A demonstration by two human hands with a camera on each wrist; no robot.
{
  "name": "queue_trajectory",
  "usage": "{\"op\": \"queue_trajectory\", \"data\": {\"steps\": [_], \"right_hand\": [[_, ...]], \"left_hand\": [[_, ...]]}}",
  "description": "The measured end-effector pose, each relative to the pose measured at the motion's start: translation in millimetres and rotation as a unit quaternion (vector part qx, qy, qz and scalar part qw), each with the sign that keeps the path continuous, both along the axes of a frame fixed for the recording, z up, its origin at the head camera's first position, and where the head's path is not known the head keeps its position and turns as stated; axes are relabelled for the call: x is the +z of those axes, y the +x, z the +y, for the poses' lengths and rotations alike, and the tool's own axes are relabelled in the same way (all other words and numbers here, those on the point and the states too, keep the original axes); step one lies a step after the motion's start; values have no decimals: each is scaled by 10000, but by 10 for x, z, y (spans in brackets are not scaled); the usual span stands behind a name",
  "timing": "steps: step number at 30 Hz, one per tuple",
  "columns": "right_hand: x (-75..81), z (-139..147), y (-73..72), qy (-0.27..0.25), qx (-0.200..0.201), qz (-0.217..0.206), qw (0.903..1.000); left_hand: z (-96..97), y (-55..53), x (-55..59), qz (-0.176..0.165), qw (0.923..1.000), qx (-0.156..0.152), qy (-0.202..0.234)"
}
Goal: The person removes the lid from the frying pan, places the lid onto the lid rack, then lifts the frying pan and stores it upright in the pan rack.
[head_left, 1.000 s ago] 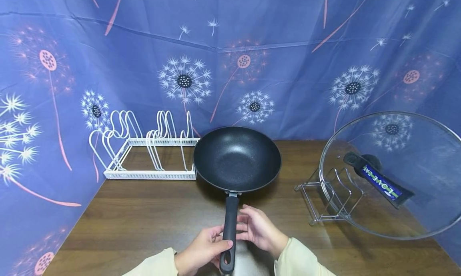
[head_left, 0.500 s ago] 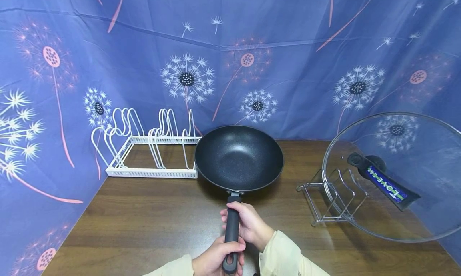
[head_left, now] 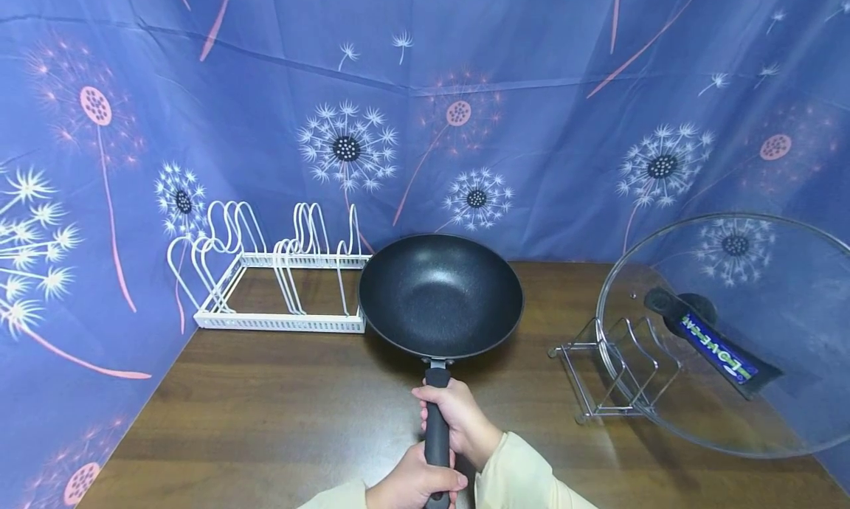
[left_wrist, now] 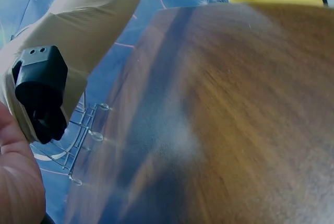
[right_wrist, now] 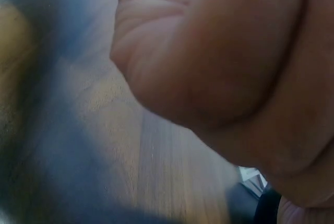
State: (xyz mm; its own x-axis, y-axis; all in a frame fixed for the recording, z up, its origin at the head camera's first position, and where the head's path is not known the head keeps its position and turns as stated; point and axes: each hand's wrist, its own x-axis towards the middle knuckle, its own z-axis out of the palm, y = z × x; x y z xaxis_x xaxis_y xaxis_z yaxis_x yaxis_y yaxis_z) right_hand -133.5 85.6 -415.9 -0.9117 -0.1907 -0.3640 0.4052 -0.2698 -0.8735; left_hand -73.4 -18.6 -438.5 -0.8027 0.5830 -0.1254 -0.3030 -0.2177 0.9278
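Note:
In the head view a black wok (head_left: 441, 299) sits toward the back of the table, its long black handle (head_left: 437, 439) pointing at me. My right hand (head_left: 461, 420) grips the handle near the pan end, thumb across the top. Closer to me, my left hand (head_left: 415, 479) holds the lower handle, its thumb over the grip. The handle's tip is partly cut off by the frame. In the right wrist view, the curled right hand (right_wrist: 209, 67) fills much of the picture, blurred. The left wrist view shows only part of a hand at its left edge and no wok.
A white rack (head_left: 279, 321) with upright loops stands left of the wok, close to its rim. At right, a chrome wire rack (head_left: 617, 409) holds a large glass lid (head_left: 664, 420) upright, its black handle facing me. A blue dandelion-print cloth (head_left: 531, 125) hangs behind the wooden table (head_left: 265, 406).
My right hand has gone from loose beside the handle to gripping it near the pan. The left hand keeps hold of the lower handle. The wok has barely moved; the view shifts slightly.

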Motion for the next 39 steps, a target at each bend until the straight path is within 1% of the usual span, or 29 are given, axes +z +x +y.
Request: {"op": "queue_trajectory", "data": {"steps": [3,8,11,15,19,24,28,31,33,35,39], "right_hand": [[-7,0,31,79,40,87,9999],[-14,6,40,126,100,174,9997],[-21,13,49,148,106,200,9996],[-30,12,75,129,98,232,9996],[-28,11,90,127,48,283,9995],[2,17,86,261,-24,294,9992],[48,10,77,335,-32,350,9988],[93,10,74,383,-62,449,9982],[119,14,73,391,-72,524,9978],[139,21,70,386,-72,580,9975],[164,36,66,359,-65,617,9974]], "left_hand": [[6,14,-19,145,9998,17,-94],[12,20,-32,251,9996,48,-157],[18,26,-46,235,9997,40,-66],[14,35,-73,175,9997,-46,148],[14,35,-89,293,9991,-118,290],[24,24,-90,605,9973,-160,383],[18,2,-86,1084,9927,-208,484],[15,-21,-78,1289,9895,-287,596],[20,-37,-77,1386,9874,-349,673],[28,-52,-84,1414,9862,-408,761],[43,-74,-111,1466,9851,-414,796]]}}
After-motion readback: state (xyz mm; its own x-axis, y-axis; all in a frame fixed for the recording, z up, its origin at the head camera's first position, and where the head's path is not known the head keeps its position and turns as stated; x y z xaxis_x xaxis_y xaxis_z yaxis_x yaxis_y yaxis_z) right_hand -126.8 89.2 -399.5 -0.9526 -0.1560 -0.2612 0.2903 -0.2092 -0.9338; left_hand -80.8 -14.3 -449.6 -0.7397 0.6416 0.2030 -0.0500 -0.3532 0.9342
